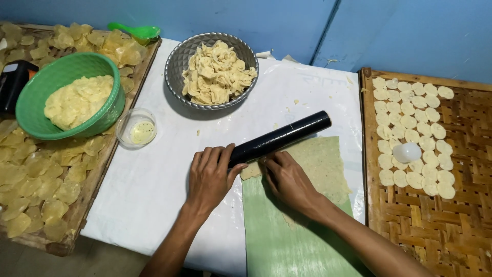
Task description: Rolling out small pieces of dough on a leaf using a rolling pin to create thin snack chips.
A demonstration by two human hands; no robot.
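- While the left hand (210, 177) lies flat at centre frame, its fingers rest together on the lower-left end of the black roller (279, 137), pressing rather than gripping.
- Right hand (287, 179): placed just right of the left hand, fingers curled together on the near edge of the dough sheet (320, 164), beside the roller.
- Roller: lies diagonally across the centre, from the hands up toward the right, on top of the dough sheet.
- Dough sheet: thin, pale, spread over a green mat (277, 241) at lower centre, on the white-covered desk (154, 184).
- Upper centre: a metal bowl (177, 64) holds folded dough scraps.
- Upper left: a green bowl (31, 102) of yellow dough sits on a tray (87, 195) covered with translucent yellow chips; a green scoop (136, 32) lies at the tray's far edge.
- A small clear cup (136, 128) stands between the green bowl and the hands.
- Right side: a woven bamboo tray (451, 225) carries rows of pale dough discs (410, 123) and one white round cutter (407, 152).
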